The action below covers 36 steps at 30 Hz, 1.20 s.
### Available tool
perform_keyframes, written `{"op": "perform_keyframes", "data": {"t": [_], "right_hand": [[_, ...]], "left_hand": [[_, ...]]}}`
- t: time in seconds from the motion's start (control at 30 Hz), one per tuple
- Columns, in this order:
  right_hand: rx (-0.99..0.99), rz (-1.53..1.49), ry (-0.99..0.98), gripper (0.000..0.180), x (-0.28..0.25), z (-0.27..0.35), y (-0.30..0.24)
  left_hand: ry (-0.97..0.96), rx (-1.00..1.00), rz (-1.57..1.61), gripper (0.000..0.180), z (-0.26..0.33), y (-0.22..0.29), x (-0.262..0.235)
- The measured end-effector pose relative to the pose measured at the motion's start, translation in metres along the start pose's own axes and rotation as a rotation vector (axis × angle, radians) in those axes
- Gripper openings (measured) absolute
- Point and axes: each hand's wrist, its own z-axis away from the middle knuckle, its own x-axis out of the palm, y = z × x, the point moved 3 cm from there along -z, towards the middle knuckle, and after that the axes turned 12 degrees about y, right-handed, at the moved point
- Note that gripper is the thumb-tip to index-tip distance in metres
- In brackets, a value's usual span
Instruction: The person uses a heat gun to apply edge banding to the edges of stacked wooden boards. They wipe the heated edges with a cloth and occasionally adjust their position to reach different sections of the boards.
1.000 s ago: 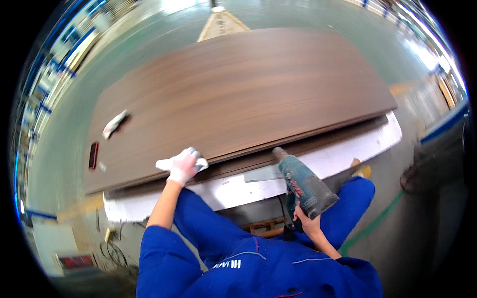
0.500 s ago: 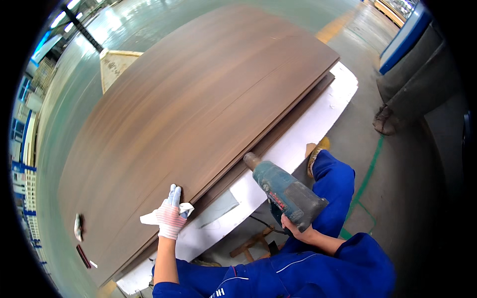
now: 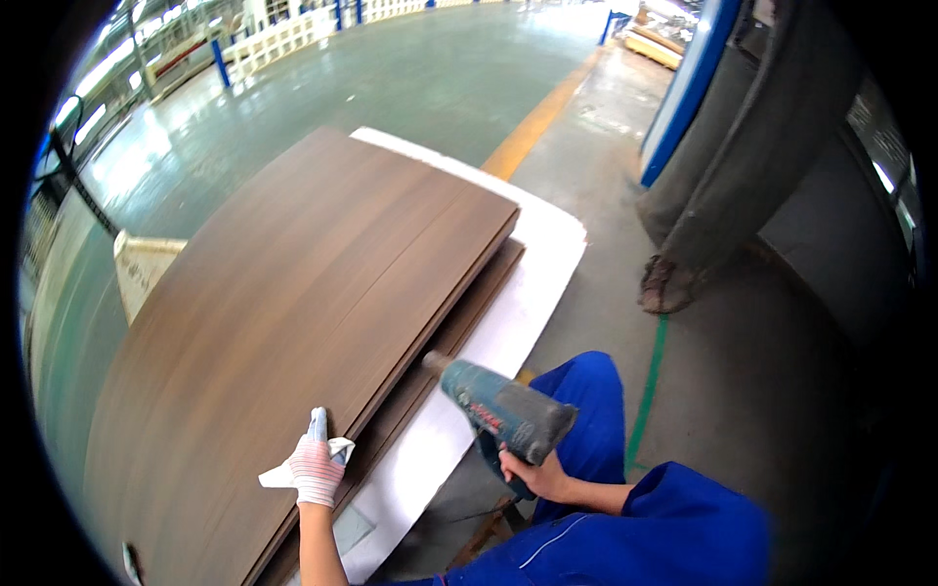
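Note:
My left hand (image 3: 318,467), in a striped knit glove, rests at the near right edge of a brown wood-grain panel (image 3: 293,283). A white cloth (image 3: 277,477) is held in it and sticks out on both sides, with fingers pointing along the panel. My bare right hand (image 3: 532,474) is wrapped round the handle of a blue-green heat gun (image 3: 503,405). The gun's metal nozzle (image 3: 436,361) points at the panel's long edge, close to the dark gap over a second brown panel (image 3: 479,308) beneath. Whether the nozzle touches cannot be made out.
Under the panels lies a white sheet (image 3: 552,234). A small pale object (image 3: 130,564) rests on the panel at lower left. A cream-coloured stand (image 3: 147,264) is beyond the panel's left side. Grey draped fabric (image 3: 752,146) hangs at right beside a blue-edged board (image 3: 689,93).
The view has swung up, showing more floor beyond the panel's far end. The gap under the top panel's edge looks wider. Both hands keep their holds, with the nozzle still at the edge.

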Motion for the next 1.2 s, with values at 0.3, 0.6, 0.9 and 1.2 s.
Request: {"op": "perform_keyframes", "data": {"t": [0.3,0.6,0.9,1.2], "right_hand": [[0.000,-0.012,-0.071,0.010,-0.048,-0.017,-0.021],[-0.052,0.027,-0.111,0.020,-0.022,0.009,-0.002],[-0.041,-0.026,0.022,0.024,-0.033,-0.050,-0.015],[-0.012,0.011,-0.008,0.027,-0.066,-0.114,-0.028]], "left_hand": [[-0.052,-0.150,-0.037,0.066,-0.054,0.074,0.002],[-0.051,-0.166,-0.144,0.065,0.048,-0.020,-0.056],[-0.184,-0.091,-0.329,0.068,0.054,-0.018,-0.059],[-0.198,0.037,-0.190,0.062,-0.070,0.082,0.013]]}}
